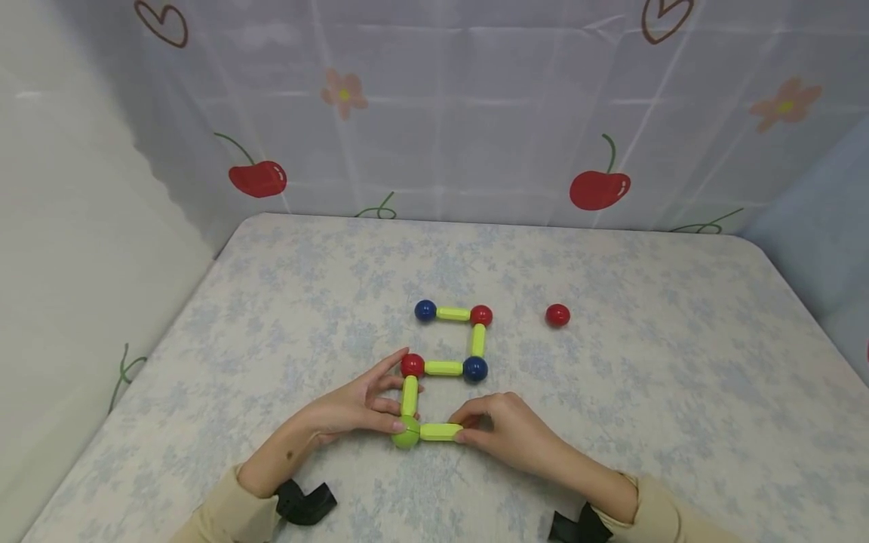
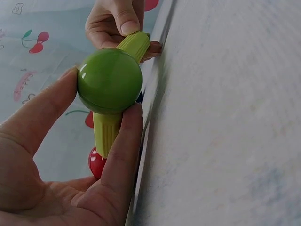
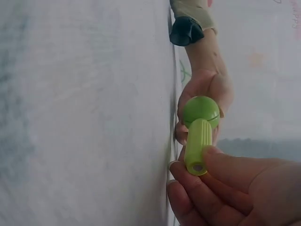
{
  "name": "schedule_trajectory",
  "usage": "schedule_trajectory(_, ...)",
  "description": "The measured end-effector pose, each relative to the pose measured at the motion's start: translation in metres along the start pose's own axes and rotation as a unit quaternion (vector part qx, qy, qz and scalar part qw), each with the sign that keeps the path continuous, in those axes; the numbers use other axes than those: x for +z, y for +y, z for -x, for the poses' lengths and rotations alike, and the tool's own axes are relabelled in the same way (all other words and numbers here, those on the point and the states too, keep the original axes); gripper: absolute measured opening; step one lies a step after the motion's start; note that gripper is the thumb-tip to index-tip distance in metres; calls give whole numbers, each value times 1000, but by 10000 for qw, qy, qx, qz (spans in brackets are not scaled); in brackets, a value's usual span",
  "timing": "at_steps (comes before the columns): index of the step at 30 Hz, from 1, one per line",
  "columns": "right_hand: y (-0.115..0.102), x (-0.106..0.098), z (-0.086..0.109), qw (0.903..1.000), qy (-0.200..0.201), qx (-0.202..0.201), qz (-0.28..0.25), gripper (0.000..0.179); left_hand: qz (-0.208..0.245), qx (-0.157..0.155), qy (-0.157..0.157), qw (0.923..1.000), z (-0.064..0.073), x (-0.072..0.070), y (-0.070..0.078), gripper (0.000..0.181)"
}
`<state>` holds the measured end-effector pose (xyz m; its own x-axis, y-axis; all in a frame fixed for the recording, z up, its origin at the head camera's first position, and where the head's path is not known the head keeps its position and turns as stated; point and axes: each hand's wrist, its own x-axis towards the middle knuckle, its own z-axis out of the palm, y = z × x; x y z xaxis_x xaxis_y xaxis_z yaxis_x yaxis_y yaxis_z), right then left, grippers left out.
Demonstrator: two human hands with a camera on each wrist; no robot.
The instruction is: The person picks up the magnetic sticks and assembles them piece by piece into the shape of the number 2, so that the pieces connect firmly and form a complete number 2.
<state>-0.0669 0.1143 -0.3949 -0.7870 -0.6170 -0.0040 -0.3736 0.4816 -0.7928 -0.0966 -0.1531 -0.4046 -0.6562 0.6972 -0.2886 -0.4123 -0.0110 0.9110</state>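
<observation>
A chain of yellow-green magnetic rods and coloured balls lies on the table in a stepped S shape. My left hand (image 1: 357, 405) pinches the green ball (image 2: 109, 81) at the near corner between thumb and a finger, while another fingertip reaches the red ball (image 1: 412, 365) above it. An upright rod (image 1: 409, 396) links these two balls. With thumb and fingers, my right hand (image 1: 511, 430) pinches the free end of the near rod (image 3: 198, 146), whose other end meets the green ball. Farther along the chain are a blue ball (image 1: 475, 369), another red ball (image 1: 481, 315) and a second blue ball (image 1: 425, 310).
A loose red ball (image 1: 558, 315) sits to the right of the chain. The table (image 1: 645, 339) has a pale blue floral cover. Behind it hangs a curtain (image 1: 434, 113) with cherry prints. Black straps (image 1: 305, 504) are at both wrists.
</observation>
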Motion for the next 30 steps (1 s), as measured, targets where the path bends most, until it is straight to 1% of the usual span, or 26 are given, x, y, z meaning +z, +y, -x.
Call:
schedule_trajectory(5, -1, 1, 0, 9999, -27, 41, -101, 10, 35, -6, -113, 9999, 1, 1, 0, 105)
schedule_trajectory(9, -1, 1, 0, 9998, -91, 73, -157, 11, 39, -23, -90, 9999, 1, 2, 0, 106)
schedule_trajectory(11, -1, -4, 0, 9999, -144, 64, -70, 13, 44, -38, -43, 10000, 1, 3, 0, 106)
schedule_trajectory(13, 1, -14, -1, 9999, -63, 56, 76, 15, 56, -46, -32, 10000, 0, 3, 0, 106)
schedule_trajectory(14, 2, -22, -1, 9997, 87, 45, 225, 16, 54, -47, -31, 10000, 0, 3, 0, 106)
schedule_trajectory(15, 4, -32, -1, 9985, 334, 18, 427, 16, 33, -47, -28, 10000, -1, 2, 0, 105)
schedule_trajectory(16, 7, -43, -2, 9954, 659, -4, 691, 17, 19, -37, -18, 10000, 0, 2, 0, 105)
schedule_trajectory(17, 11, -55, -4, 9897, 1043, 1, 983, 18, 13, -25, -19, 10000, 0, 1, 0, 105)
schedule_trajectory(18, 16, -67, -5, 9815, 1443, 49, 1260, 19, 8, -11, -15, 10000, 0, 1, 0, 105)
schedule_trajectory(19, 21, -78, -7, 9709, 1816, 155, 1553, 22, 6, -2, -15, 10000, 1, 0, 0, 105)
schedule_trajectory(20, 28, -88, -9, 9598, 2111, 303, 1826, 26, 7, 2, -12, 10000, 1, 0, 0, 105)
schedule_trajectory(21, 35, -97, -10, 9504, 2298, 480, 2043, 30, 7, -1, -6, 10000, 1, -1, 0, 105)
schedule_trajectory(22, 42, -105, -11, 9447, 2349, 685, 2185, 34, 36, -10, -4, 10000, 1, -1, -1, 105)
schedule_trajectory(23, 49, -112, -12, 9426, 2302, 887, 2248, 37, 53, -20, 3, 10000, 1, 0, -1, 105)
schedule_trajectory(25, 60, -119, -13, 9444, 2027, 1206, 2292, 41, 81, -52, 25, 10000, 1, 0, -1, 105)
schedule_trajectory(26, 65, -122, -13, 9470, 1874, 1291, 2265, 41, 91, -63, 41, 9999, 1, 1, -2, 105)
schedule_trajectory(28, 72, -123, -14, 9523, 1665, 1333, 2183, 39, 99, -73, 79, 9999, 0, 1, -2, 104)
schedule_trajectory(30, 75, -123, -14, 9553, 1626, 1249, 2128, 36, 47, -68, 129, 9999, 0, 2, -2, 105)
